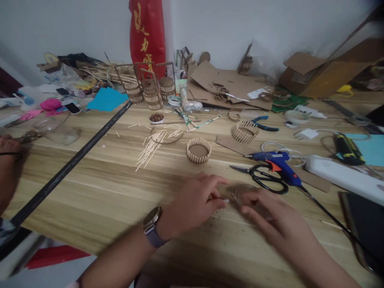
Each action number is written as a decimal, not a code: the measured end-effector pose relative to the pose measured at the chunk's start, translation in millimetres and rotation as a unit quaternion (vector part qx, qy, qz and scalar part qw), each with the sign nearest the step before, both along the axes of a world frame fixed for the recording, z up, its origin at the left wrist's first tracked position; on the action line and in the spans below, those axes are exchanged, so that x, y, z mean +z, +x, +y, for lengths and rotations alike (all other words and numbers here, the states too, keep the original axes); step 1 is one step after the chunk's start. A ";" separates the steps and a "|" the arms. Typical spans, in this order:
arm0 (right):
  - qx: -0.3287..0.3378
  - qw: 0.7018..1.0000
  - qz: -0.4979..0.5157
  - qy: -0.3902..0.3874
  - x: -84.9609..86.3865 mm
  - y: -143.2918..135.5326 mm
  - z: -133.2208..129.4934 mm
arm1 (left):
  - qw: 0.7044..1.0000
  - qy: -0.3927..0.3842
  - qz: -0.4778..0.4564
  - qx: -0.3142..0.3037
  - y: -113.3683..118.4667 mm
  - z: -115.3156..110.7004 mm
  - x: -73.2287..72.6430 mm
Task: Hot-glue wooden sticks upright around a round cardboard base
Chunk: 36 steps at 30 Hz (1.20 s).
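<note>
My left hand (198, 198), with a watch (152, 218) on the wrist, is over the front of the wooden table, thumb and forefinger bent toward each other; a small pale tip shows at the thumb. To its right, my right hand (270, 208) curves over a round, clear, blurred ring-like object (240, 192), its fingers around the rim. Beyond my hands stands a small round basket of short sticks (199, 151). A second stick ring (245, 132) lies tilted behind it. Scissors (267, 179) and a blue glue gun (277, 162) lie beyond my right hand.
Loose sticks (151, 148) and a bowl of brown beads (157, 118) lie mid-table. Several finished baskets (152, 94) stand behind. At right are a white power strip (345, 176), pliers (265, 124) and a dark tablet-like object (363, 228). Another person's hand (9, 148) rests at left.
</note>
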State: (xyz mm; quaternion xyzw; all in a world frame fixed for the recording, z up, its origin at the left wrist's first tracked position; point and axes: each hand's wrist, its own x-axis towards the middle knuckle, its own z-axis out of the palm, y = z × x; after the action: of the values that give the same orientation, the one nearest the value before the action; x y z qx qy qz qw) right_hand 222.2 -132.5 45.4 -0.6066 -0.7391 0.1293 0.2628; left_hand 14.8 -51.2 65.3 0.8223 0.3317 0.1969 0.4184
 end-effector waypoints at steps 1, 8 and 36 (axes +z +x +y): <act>0.021 0.999 0.030 -0.027 6.8 -5.8 2.0 | 1.000 0.022 0.011 -0.019 0.6 -1.6 -0.1; 0.092 0.978 0.125 -0.138 12.9 -21.4 9.8 | 0.980 0.140 0.100 -0.097 -1.1 -5.6 -8.8; -0.178 0.978 0.096 -0.041 -4.8 25.6 -18.0 | 0.990 0.043 -0.129 0.033 -0.8 -33.1 -22.1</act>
State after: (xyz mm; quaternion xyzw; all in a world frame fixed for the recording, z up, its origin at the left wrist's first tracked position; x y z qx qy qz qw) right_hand 247.8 -150.5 40.5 -0.7236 -0.5847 0.1681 0.3261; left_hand 14.0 -84.3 43.2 0.7958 0.2929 0.3289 0.4155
